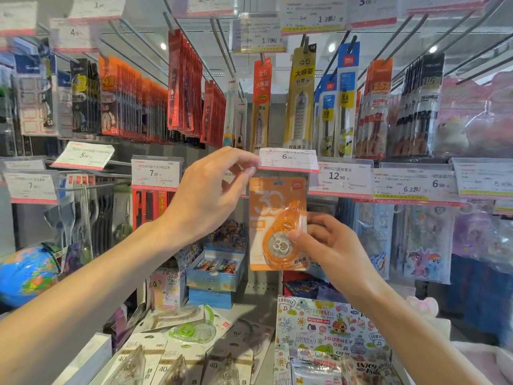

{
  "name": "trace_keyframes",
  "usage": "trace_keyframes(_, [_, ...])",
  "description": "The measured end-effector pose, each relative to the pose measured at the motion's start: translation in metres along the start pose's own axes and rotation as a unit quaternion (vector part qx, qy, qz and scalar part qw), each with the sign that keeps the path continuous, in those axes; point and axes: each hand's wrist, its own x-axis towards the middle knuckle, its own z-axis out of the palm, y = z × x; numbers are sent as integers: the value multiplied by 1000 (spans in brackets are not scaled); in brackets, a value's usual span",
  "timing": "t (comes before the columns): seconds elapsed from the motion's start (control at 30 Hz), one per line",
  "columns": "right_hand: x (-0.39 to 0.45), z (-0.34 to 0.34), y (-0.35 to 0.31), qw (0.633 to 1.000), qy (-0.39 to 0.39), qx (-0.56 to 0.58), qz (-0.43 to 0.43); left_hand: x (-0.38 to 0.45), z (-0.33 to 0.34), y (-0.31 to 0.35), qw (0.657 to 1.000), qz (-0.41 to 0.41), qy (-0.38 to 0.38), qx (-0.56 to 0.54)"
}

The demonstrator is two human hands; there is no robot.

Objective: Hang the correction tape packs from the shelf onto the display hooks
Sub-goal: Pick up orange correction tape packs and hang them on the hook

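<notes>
An orange correction tape pack (273, 209) hangs upright just under a white and pink price tag (288, 160) marked 6.00. My right hand (324, 247) grips the pack's lower right part, thumb on the clear orange dispenser. My left hand (213, 190) is raised to the left of it, fingertips pinching the price tag's left edge. The hook behind the tag is hidden. On the shelf (255, 307) below lie more packs: a green one (194, 330) and several brown ones (177, 362).
Rows of hanging pen and refill packs (299, 101) fill the hooks above. Price tags (340, 177) line the rail on both sides. Card boxes (216, 269), a globe (26, 275) and a patterned sticker bag (327, 332) crowd the shelf.
</notes>
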Motion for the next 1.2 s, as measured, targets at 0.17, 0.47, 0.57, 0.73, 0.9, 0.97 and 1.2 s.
trace_keyframes(0.17, [1, 9, 11, 998, 43, -47, -14, -35, 19, -9, 997, -69, 2, -25])
trace_keyframes(0.47, [27, 24, 42, 985, 93, -141, -28, -79, 93, -43, 968, -215, -34, -120])
trace_keyframes(0.57, [38, 30, 47, 978, 110, -175, -40, -72, 110, -55, 964, -235, -39, -119])
trace_keyframes(0.73, [56, 30, 63, 968, 132, -212, -25, -64, 133, -79, 958, -236, -31, -158])
trace_keyframes(0.9, [69, 24, 71, 972, 130, -194, 3, -61, 153, -93, 947, -253, -31, -194])
trace_keyframes(0.97, [75, 23, 72, 976, 122, -180, 14, -59, 157, -96, 941, -258, -23, -216])
trace_keyframes(1.2, [78, 13, 77, 981, 96, -161, 38, -58, 147, -88, 935, -271, -22, -229])
